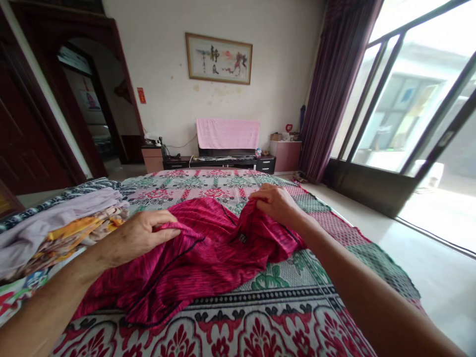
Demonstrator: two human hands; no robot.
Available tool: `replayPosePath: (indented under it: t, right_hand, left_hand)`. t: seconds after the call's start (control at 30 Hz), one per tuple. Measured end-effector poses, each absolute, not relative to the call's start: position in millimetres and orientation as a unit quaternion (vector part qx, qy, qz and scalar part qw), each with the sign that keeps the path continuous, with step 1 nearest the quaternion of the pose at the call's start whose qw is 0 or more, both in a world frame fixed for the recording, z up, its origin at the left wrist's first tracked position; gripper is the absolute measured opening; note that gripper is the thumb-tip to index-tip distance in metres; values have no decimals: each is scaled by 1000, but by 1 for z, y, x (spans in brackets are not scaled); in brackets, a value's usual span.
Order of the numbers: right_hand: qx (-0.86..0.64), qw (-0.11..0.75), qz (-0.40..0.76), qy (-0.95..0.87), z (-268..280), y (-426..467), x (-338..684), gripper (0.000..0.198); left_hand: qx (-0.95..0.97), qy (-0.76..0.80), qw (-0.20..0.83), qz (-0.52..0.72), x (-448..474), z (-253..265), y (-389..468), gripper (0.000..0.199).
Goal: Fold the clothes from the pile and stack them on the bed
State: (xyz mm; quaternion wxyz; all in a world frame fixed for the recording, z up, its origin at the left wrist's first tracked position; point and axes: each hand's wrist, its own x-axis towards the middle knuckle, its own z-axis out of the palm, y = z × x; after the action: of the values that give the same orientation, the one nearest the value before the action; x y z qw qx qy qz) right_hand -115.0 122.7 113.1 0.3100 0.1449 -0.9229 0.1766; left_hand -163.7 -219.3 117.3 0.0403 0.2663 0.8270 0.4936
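Two hands: the left hand (pixel 143 233) and the right hand (pixel 275 201) both grip the garment (pixel 219 267), well apart, which likely keeps the thin cloth spread between them.
Left fingers: thumb and forefinger close narrowly on a fold; a pinch seems enough for such light fabric.
Right fingers: bunched around another raised part, the fingertips partly hidden by cloth.
Garment: on the bed (pixel 290 272), towards its near edge and between its sides; its lower part lies rumpled there, so the bed presumably takes most of the weight.
Tag: a small printed label (pixel 241 238) faces up between the hands, nearer the right one.
Pile: folded clothes (pixel 85 203) lie along the bed's left edge, perhaps to leave the middle for handling.
Towel: beyond the bed's far edge, a pink towel (pixel 227 133) drapes over a screen (pixel 226 152), maybe against dust.
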Motion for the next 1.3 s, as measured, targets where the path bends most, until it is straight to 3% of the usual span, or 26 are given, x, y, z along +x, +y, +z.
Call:
replayPosePath:
  t: [0.17,0.33,0.4,0.5,0.6,0.7,0.9,1.0,1.1,1.3]
  right_hand:
    - [198,304,298,-883,132,59,-124,32]
    - [203,255,432,-841,132,32,-121,25]
    - [181,293,429,-835,131,30,-114,23]
    - [124,344,393,-843,125,24,-100,18]
    - [132,254,400,-871,117,11,-92,13]
    - [124,227,405,-877,107,-3,-95,25]
    - [44,323,384,-864,89,-6,-118,46]
    - [55,263,443,-855,95,10,-124,48]
    - [82,188,518,-830,118,40,-122,42]
    - [19,290,488,-823,186,111,-113,23]
  left_hand:
    - [410,776,16,479,-162,135,-173,10]
    - [363,709,124,592,-165,126,-149,20]
    - [294,695,157,637,-166,120,-146,25]
    - [176,690,123,691,-169,114,-143,28]
    - [129,666,101,728,-168,115,-139,26]
    - [137,621,147,758,-159,120,-135,27]
    - [227,577,258,741,-139,128,-135,49]
    - [197,579,210,763,-145,128,-143,42]
    - [137,580,89,798,-162,130,-158,27]
    - [130,602,-25,787,-194,154,-198,33]
